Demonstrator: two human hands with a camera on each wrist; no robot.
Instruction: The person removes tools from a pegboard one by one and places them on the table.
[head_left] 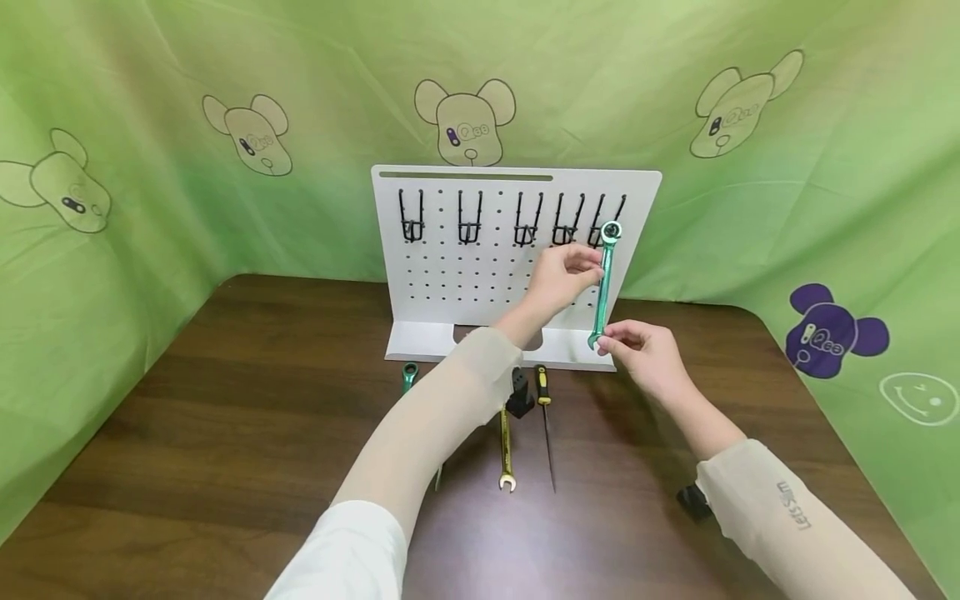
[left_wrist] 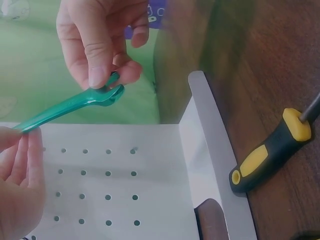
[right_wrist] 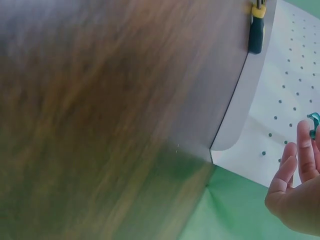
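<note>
A shiny green combination wrench (head_left: 603, 287) is held upright in front of the right part of a white pegboard (head_left: 465, 283), ring end up. My left hand (head_left: 564, 277) pinches its shaft between thumb and fingers. Lower down, my right hand (head_left: 648, 354) pinches the open end with thumb and fingertips. In the left wrist view, the same wrench (left_wrist: 60, 109) spans from the left hand (left_wrist: 22, 180) to the right hand (left_wrist: 97, 40). Only the tip of the wrench (right_wrist: 314, 120) shows at the right edge of the right wrist view. Behind its ring end, a black double hook (head_left: 618, 204) is partly covered.
More black hooks (head_left: 469, 221) line the board's upper part. On the wooden table (head_left: 285, 400) lie a yellow-black screwdriver (head_left: 543, 387), a gold wrench (head_left: 506, 450), a black block (head_left: 519, 398) and another green-ended wrench (head_left: 409, 372), partly hidden by the left arm. Green curtain (head_left: 322, 100) surrounds the table.
</note>
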